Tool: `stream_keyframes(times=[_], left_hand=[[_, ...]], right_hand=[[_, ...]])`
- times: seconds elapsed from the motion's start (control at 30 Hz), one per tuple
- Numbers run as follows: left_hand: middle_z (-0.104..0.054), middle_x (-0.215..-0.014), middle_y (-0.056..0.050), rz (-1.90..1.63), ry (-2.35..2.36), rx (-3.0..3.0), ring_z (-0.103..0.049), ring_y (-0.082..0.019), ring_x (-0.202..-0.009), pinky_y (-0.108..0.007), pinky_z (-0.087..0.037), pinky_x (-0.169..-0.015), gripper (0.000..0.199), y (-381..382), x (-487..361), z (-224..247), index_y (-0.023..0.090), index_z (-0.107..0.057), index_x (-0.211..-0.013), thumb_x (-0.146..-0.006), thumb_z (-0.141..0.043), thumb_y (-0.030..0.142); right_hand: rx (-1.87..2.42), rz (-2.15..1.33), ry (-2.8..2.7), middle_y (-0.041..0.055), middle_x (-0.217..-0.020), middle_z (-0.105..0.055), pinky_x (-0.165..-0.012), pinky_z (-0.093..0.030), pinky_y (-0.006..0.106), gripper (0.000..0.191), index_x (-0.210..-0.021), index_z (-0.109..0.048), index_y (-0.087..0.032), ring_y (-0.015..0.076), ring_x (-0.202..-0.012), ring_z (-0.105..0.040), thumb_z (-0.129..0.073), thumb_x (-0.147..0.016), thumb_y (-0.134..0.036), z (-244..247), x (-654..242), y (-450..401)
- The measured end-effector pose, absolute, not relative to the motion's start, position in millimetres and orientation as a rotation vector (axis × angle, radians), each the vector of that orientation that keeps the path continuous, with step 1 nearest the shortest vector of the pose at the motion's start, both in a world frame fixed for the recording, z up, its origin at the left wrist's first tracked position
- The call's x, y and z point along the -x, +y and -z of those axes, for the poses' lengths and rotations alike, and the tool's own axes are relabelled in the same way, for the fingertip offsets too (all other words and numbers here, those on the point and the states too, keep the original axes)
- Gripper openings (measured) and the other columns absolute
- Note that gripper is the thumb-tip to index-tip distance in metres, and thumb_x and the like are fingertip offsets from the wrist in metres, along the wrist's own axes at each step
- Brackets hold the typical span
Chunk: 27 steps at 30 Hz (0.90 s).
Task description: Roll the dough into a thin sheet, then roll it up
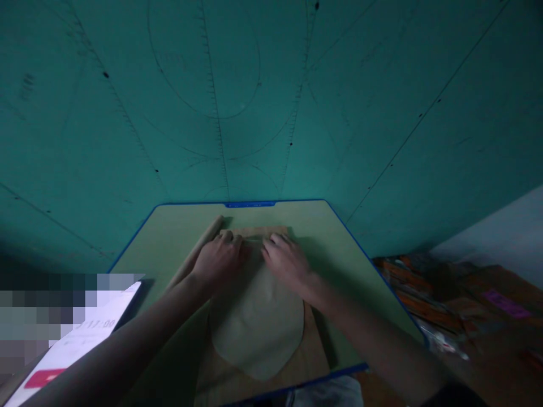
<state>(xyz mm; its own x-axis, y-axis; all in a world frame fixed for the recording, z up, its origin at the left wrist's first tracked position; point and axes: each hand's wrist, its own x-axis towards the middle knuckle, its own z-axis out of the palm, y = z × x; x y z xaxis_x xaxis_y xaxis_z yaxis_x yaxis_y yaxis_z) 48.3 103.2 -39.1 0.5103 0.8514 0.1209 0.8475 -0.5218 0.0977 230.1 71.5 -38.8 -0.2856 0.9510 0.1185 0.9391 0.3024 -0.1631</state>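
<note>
A flat, pale sheet of dough [261, 322] lies on a wooden board [292, 381], spread towards its near end. At the sheet's far edge, my left hand [223, 254] has its fingers curled down on the dough. Level with it and a short gap to the right, my right hand [286, 257] grips the same edge with bent fingers. Between the two hands a strip of that edge looks slightly folded or raised. The fingertips are partly hidden. Left of the board, a wooden rolling pin [207, 233] lies slanted, partly behind my left forearm.
Everything stands on a light table [186, 217] with a blue rim, against a green wall [263, 130] bearing drawn lines. A lit screen [95, 322] is at the lower left, beside my left forearm. Cardboard and plastic-wrapped items [475, 305] are piled on the right, beyond the table edge.
</note>
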Motion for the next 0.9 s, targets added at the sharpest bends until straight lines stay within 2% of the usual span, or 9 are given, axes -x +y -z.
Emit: stream_keyframes(times=[0.1, 0.23, 0.33, 0.43, 0.57, 0.7, 0.8, 0.9], left_hand=[[-0.066, -0.109, -0.022, -0.069, 1.691, -2.67, -0.067, -0.032, -0.1, -0.037, -0.052, -0.072, 0.041, 107.0, -60.2, 39.4, 0.007, -0.064, -0.114, -0.105, -0.033, 0.033], [-0.069, -0.104, -0.017, -0.059, 1.637, -2.668, -0.069, -0.028, -0.091, -0.034, -0.051, -0.068, 0.037, 118.0, -62.9, 37.6, 0.011, -0.063, -0.114, -0.105, -0.039, 0.036], [-0.069, -0.104, -0.016, -0.104, 1.62, -2.704, -0.066, -0.029, -0.099, -0.037, -0.051, -0.083, 0.036, 126.0, -57.4, 37.8, 0.011, -0.066, -0.109, -0.104, -0.041, 0.037], [-0.067, -0.113, -0.018, -0.187, 1.63, -2.742, -0.06, -0.031, -0.113, -0.044, -0.045, -0.1, 0.037, 130.4, -51.1, 42.6, 0.011, -0.067, -0.111, -0.103, -0.041, 0.037], [-0.063, -0.127, -0.018, -0.292, 1.712, -2.713, -0.054, -0.031, -0.125, -0.045, -0.045, -0.102, 0.039, 138.6, -48.9, 52.7, 0.013, -0.063, -0.121, -0.105, -0.036, 0.036], [-0.055, -0.142, -0.023, -0.307, 1.729, -2.738, -0.05, -0.036, -0.132, -0.052, -0.04, -0.107, 0.04, 142.5, -52.4, 47.4, 0.011, -0.059, -0.132, -0.102, -0.046, 0.035], [-0.061, -0.136, -0.019, -0.354, 1.614, -2.805, -0.057, -0.033, -0.124, -0.049, -0.044, -0.104, 0.035, 115.1, -42.7, 35.7, 0.015, -0.063, -0.127, -0.1, -0.053, 0.034], [-0.07, -0.114, -0.01, -0.494, 1.007, -2.948, -0.065, -0.025, -0.104, -0.04, -0.052, -0.091, 0.021, 60.2, -20.5, 31.7, 0.022, -0.069, -0.113, -0.099, -0.056, 0.031]], right_hand=[[1.76, -0.016, -2.413, 0.0144, -0.113, -0.068, -0.09, -0.048, 0.036, 0.028, -0.106, -0.073, -0.016, 0.0252, -0.109, -0.062, -0.047, -0.104, -0.024, 43.3, -229.2, 80.7], [1.685, -0.022, -2.359, 0.0113, -0.108, -0.067, -0.092, -0.045, 0.035, 0.026, -0.103, -0.074, -0.019, 0.0231, -0.106, -0.06, -0.05, -0.104, -0.03, 49.5, -241.6, 99.8], [1.685, -0.1, -2.272, 0.0112, -0.118, -0.065, -0.098, -0.042, 0.036, 0.027, -0.115, -0.07, -0.02, 0.0238, -0.113, -0.057, -0.053, -0.103, -0.037, 59.0, -251.8, 113.2], [1.761, -0.193, -2.187, 0.0127, -0.131, -0.061, -0.103, -0.04, 0.039, 0.034, -0.126, -0.065, -0.02, 0.0259, -0.123, -0.054, -0.049, -0.103, -0.04, 72.8, -258.7, 122.9], [1.84, -0.221, -2.134, 0.0159, -0.137, -0.059, -0.105, -0.04, 0.043, 0.041, -0.137, -0.058, -0.018, 0.0285, -0.128, -0.053, -0.043, -0.105, -0.039, 84.4, -260.0, 132.9], [1.883, -0.148, -2.067, 0.021, -0.149, -0.05, -0.111, -0.036, 0.052, 0.046, -0.144, -0.052, -0.016, 0.034, -0.137, -0.046, -0.045, -0.104, -0.036, 68.6, -254.3, 129.2], [1.706, -0.108, -2.098, 0.018, -0.147, -0.052, -0.113, -0.036, 0.048, 0.042, -0.141, -0.056, -0.018, 0.0306, -0.137, -0.047, -0.052, -0.101, -0.032, 49.6, -254.8, 91.1], [1.375, -0.331, -2.299, 0.0102, -0.141, -0.059, -0.105, -0.046, 0.039, 0.033, -0.13, -0.064, -0.025, 0.0234, -0.126, -0.057, -0.058, -0.099, -0.035, 45.0, -261.4, 24.8]])
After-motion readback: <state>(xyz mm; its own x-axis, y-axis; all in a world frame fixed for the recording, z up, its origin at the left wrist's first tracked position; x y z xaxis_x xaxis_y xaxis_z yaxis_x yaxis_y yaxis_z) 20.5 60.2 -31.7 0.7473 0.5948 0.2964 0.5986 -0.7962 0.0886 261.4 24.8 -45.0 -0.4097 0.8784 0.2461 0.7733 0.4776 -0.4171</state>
